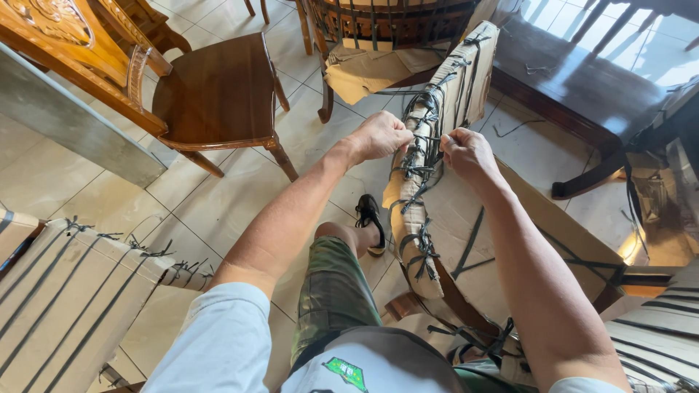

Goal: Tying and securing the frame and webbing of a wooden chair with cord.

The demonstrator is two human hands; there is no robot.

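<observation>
My left hand [378, 135] is curled into a fist against the left side of the cardboard-wrapped chair leg [437, 131], fingers closed on the black strapping [422, 156] wound round it; my right hand [468, 154] sits just opp. on the right side, fingertips pinched on a thin strand of the same strapping, thumb & forefinger nearly shut. The wrapped leg runs tilted up from near my lap toward the wooden chair [393, 29] ahead; straps bunch thickest btwn both hands. Bare wooden chair [218, 94] stands to the left on the tiled floor [218, 196]; another wrapped bundle [65, 298] lies lower left; my sandalled foot [370, 218] rests below the hands.
</observation>
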